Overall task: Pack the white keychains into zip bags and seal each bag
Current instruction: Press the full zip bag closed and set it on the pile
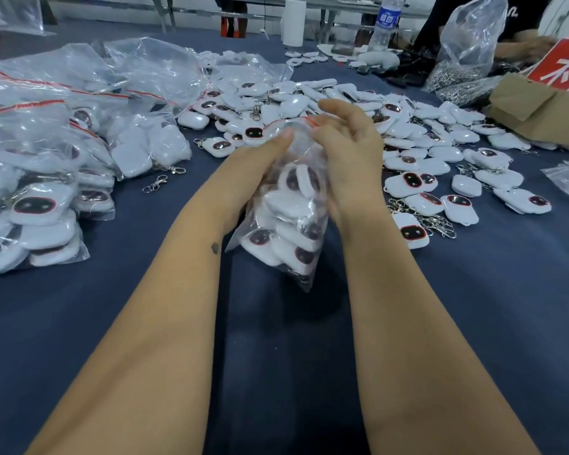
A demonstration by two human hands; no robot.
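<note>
Both forearms reach forward side by side over the dark blue table cloth (473, 307), converging on a filled zip bag (286, 221) held upright between them, its base near the cloth, apparently so that the white keychains inside settle downward and leave the mouth free for sealing. Left hand (260, 159): fingers curled around the bag's left side and neck, thumb extended toward the red zip strip (296, 121). Right hand (349, 149): fingers curled at the top right edge, pinching the strip; whether the seal is already pressed closed cannot be told. Just beyond the hands, loose white keychains (418, 188) lie heaped within easy reach for the next bag. To the left, finished bags (46, 192) are stacked aside. Farther off stand a water bottle (386, 21) and a cardboard box (532, 106)
</note>
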